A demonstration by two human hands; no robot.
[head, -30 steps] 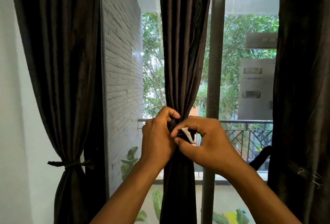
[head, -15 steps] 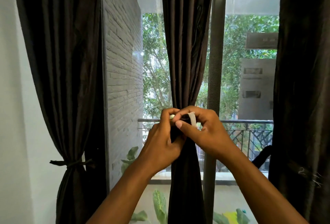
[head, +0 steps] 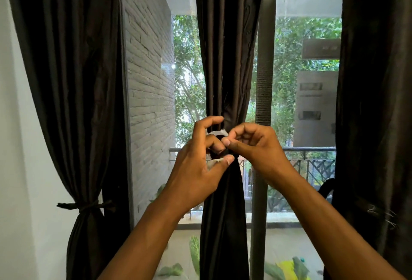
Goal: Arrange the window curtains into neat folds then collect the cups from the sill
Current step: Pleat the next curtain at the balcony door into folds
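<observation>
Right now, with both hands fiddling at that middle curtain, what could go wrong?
1. The white tie strip looks only half wrapped; if the left hand or right hand loosens its pinch, it could slip free and the gathered middle curtain could spread out again.
2. The bunch looks uneven under the fingers, so it may get tied with messy folds, unlike the left curtain held by its dark tie.

Dark brown middle curtain, white tie strip, grey brick wall.
</observation>
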